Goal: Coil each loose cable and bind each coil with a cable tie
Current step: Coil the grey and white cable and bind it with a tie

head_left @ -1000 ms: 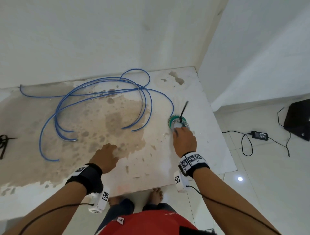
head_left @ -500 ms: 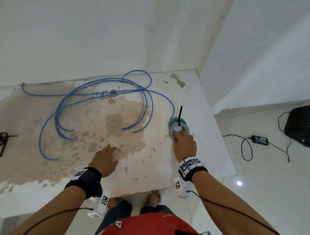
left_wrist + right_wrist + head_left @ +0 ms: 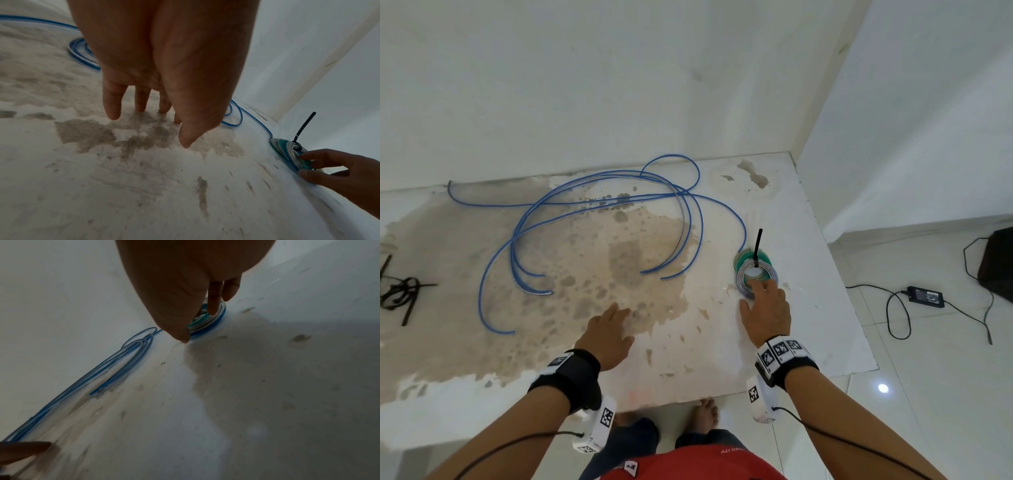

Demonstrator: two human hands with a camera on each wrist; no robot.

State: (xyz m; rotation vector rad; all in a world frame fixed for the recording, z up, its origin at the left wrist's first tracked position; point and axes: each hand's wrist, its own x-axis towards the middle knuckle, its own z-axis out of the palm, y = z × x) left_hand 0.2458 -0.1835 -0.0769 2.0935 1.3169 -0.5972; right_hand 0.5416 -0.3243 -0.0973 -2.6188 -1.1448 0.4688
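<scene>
A long blue cable (image 3: 599,202) lies in loose loops across the stained white table (image 3: 688,359). One end of it runs to a small flat coil (image 3: 742,264) of green, white and blue turns at the right. A black cable tie (image 3: 759,245) binds the coil, its tail sticking up. My right hand (image 3: 760,298) rests its straight fingers on the near side of the coil (image 3: 207,323), thumb tip on the table beside it. My left hand (image 3: 613,325) is open, its fingertips (image 3: 112,113) touching the table's middle and holding nothing. The left wrist view shows the coil (image 3: 284,146) and tie (image 3: 304,125) from the side.
A tangle of black ties (image 3: 400,291) lies at the table's left edge. White walls stand behind and to the right. On the tiled floor at the right are a power adapter (image 3: 924,296) with its cord and a black device (image 3: 996,263). Bare feet (image 3: 703,409) show below the table's front edge.
My right hand has drawn back a little, uncovering more of the coil. The tie's tail went from leaning right to standing upright. The left hand has hardly moved.
</scene>
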